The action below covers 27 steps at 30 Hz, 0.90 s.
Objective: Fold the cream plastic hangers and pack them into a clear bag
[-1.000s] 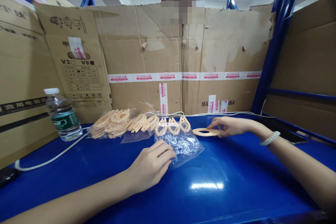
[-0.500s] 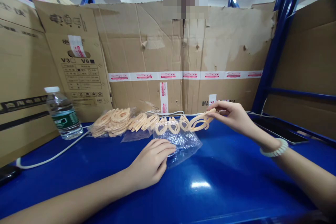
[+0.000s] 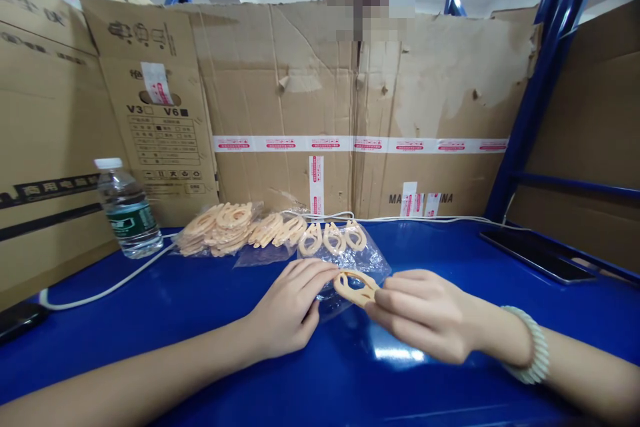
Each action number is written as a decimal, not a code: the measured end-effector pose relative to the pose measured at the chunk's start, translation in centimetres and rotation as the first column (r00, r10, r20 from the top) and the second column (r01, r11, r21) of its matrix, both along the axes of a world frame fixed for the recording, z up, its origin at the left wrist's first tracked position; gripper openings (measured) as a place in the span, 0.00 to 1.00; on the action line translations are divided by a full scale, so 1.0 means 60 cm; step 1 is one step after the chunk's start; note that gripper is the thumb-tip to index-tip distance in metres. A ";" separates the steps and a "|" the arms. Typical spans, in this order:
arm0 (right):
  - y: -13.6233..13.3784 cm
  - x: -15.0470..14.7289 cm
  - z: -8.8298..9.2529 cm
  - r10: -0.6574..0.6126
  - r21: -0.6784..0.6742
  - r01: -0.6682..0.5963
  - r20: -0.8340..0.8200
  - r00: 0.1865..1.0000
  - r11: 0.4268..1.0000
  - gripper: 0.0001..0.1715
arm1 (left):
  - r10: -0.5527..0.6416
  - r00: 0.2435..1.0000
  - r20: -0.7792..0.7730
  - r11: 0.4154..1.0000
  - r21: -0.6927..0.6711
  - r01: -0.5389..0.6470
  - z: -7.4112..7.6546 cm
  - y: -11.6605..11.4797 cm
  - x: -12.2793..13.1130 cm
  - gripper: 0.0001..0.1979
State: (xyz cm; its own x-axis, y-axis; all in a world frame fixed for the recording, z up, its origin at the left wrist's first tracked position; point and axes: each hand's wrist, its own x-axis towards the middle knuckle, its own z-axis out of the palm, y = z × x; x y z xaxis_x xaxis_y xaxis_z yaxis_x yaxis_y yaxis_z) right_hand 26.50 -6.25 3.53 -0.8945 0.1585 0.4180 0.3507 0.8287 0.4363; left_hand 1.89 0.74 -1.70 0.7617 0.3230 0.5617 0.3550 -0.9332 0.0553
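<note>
My right hand (image 3: 425, 313) pinches one end of a beige flat looped piece (image 3: 356, 287) with cut-outs. The piece's other end meets the fingertips of my left hand (image 3: 293, 310). Those left fingers are bent together at the near edge of a clear plastic bag (image 3: 333, 303), gripping it. Behind my hands, three similar beige looped pieces (image 3: 334, 239) lie in a row on the bag's far part. The bag's opening and the left thumb's exact contact are hard to make out.
To the left are bagged beige pieces (image 3: 287, 232) and a bagged stack (image 3: 220, 230). A water bottle (image 3: 127, 213), a white cable (image 3: 110, 290) and a dark object (image 3: 20, 323) lie further left. A phone (image 3: 537, 257) lies right. Cardboard (image 3: 280, 107) stands behind; a person is beyond it.
My right hand has brought its beige piece from the back of the table nearer and left, to my left fingertips. My left hand stays at the bag. The view has shifted slightly.
</note>
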 end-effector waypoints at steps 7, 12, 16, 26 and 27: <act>-0.001 -0.018 -0.026 0.086 0.159 -0.097 0.079 0.993 0.983 0.12 | 0.030 0.999 -0.035 1.000 0.000 -0.030 0.002 -0.004 -0.002 0.32; -0.005 -0.019 -0.028 0.155 0.193 -0.171 0.096 0.983 0.966 0.09 | 0.045 0.999 -0.026 0.999 0.012 -0.044 0.001 -0.003 0.000 0.33; -0.010 -0.019 -0.025 0.080 0.193 -0.095 0.085 0.993 0.977 0.11 | 0.064 0.998 -0.017 0.998 0.017 -0.064 0.002 -0.003 0.000 0.34; 0.006 -0.026 -0.029 -0.146 0.226 0.122 0.089 0.985 0.966 0.16 | 0.024 0.999 -0.022 0.999 0.040 -0.023 0.003 -0.006 0.000 0.34; 0.006 -0.026 -0.029 -0.151 0.225 0.129 0.083 0.985 0.966 0.16 | 0.016 1.000 -0.021 0.999 0.038 -0.015 0.003 -0.007 0.001 0.34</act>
